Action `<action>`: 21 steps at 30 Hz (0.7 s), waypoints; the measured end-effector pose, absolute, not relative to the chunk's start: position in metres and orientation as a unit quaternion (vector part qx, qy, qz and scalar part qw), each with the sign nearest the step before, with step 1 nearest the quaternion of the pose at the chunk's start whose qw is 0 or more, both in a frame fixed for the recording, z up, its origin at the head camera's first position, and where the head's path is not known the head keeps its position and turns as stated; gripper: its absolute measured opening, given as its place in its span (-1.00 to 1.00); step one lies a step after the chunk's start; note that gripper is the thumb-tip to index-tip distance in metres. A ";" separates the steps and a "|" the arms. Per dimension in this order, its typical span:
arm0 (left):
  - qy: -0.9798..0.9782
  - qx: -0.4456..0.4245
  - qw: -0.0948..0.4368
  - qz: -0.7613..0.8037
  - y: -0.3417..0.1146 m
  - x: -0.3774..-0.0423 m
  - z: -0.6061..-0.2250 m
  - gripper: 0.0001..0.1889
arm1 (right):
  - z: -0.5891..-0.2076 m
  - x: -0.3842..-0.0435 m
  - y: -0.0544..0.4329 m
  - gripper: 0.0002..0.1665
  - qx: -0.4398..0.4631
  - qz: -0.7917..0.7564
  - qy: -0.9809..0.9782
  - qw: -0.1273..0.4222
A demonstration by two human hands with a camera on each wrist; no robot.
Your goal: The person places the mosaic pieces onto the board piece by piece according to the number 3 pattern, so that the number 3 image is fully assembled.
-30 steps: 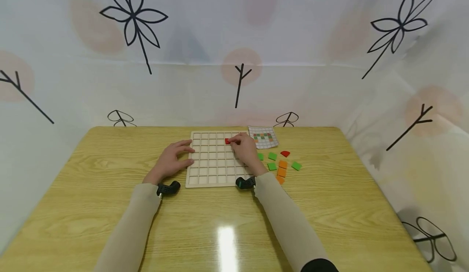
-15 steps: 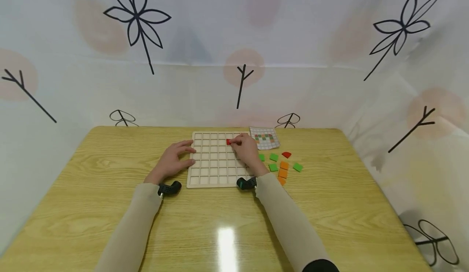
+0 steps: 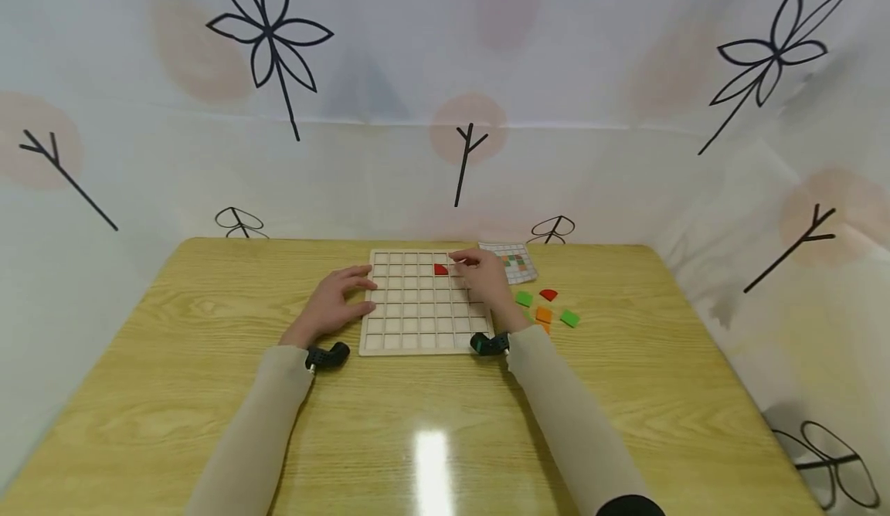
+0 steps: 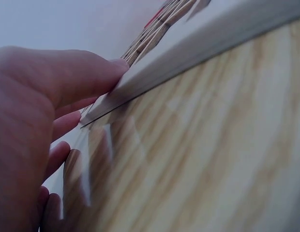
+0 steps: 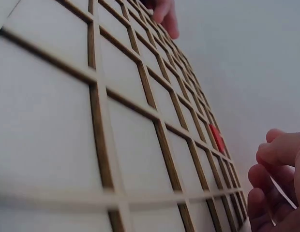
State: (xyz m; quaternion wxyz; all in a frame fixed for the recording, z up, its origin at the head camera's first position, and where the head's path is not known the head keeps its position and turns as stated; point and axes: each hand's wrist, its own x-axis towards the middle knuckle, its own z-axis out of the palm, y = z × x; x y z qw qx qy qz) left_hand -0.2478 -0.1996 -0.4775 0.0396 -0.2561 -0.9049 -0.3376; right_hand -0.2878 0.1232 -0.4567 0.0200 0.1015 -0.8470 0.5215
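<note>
From where I stand, the right hand [image 3: 483,276] hangs over the far right part of the wooden grid board [image 3: 410,320], its fingers loosely bent, thumb and fingertips clasping nothing that I can see. Just left of those fingertips, apart from them, the red quarter-round piece [image 3: 441,269] lies in one of the board's cells. Well to the left of that grip, the left hand [image 3: 330,305] stays relaxed along the board's left edge, fingers spread apart and thumb tip touching the rim, clamped on nothing. Just right of the right hand lies a paper sheet [image 3: 527,270] printed with a grid and coloured squares. A second red piece [image 3: 548,294] rests on the table [image 3: 313,439] to the right of the same hand, on the near side of the sheet. Close by the right wrist are a green square [image 3: 524,298] and an orange square [image 3: 544,314], with another green tile [image 3: 570,318] farther right; more pieces show only partly past the forearm. Each wrist, below its hand, carries a small black camera.
</note>
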 end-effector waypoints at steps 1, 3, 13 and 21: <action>-0.905 -0.255 0.039 -0.337 -0.200 -0.248 -0.478 -0.64 | -0.456 -0.287 0.126 -0.72 0.102 0.522 -0.847 0.020; -0.907 -0.253 0.039 -0.335 -0.201 -0.248 -0.479 -0.63 | -0.455 -0.285 0.133 -0.71 0.111 0.522 -0.846 0.024; -0.904 -0.258 0.044 -0.338 -0.199 -0.250 -0.476 -0.64 | -0.443 -0.267 0.166 -0.73 0.144 0.512 -0.846 0.036; -0.910 -0.242 0.034 -0.334 -0.199 -0.251 -0.478 -0.65 | -0.437 -0.250 0.190 -0.72 0.150 0.479 -0.864 0.035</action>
